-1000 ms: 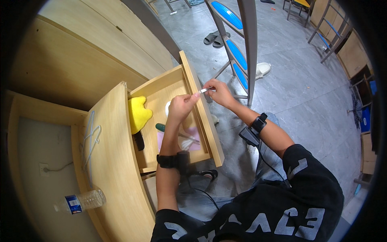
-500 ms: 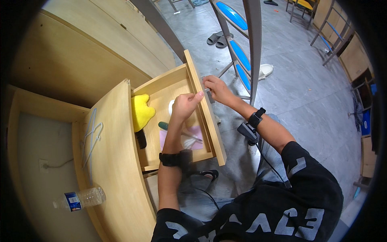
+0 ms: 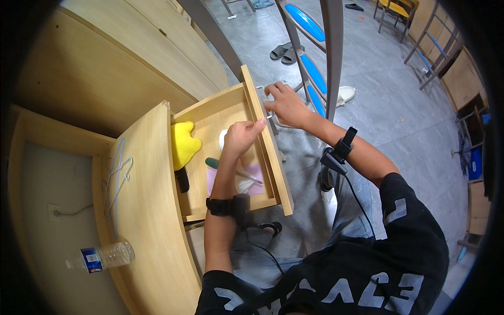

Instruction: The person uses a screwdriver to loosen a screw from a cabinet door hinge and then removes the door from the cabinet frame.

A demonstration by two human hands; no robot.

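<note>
A pale wooden drawer (image 3: 210,100) stands pulled out from the desk. My left hand (image 3: 242,137) reaches over it, thumb on the top edge of the drawer front (image 3: 278,173); its fingers are curled and partly hidden. Outside the front, my right hand (image 3: 287,106) is beside a small light-coloured handle (image 3: 270,116), with bent fingers apart. In the drawer lie a yellow plush item (image 3: 185,144), a dark object (image 3: 182,180), a green-handled tool (image 3: 212,163), a pink sheet (image 3: 255,172) and a white round thing (image 3: 222,137), partly hidden by my left arm.
On the desktop (image 3: 152,210) rest wire hangers (image 3: 119,178) and a clear plastic bottle (image 3: 107,256) on its side. A metal ladder with blue treads (image 3: 313,73) rises beyond my right hand. Slippers (image 3: 287,53) and a white shoe (image 3: 345,95) lie on the grey floor.
My right hand has lifted slightly away from the drawer front, its fingers spreading and uncovering part of the light handle. My left hand and the drawer stay in place.
</note>
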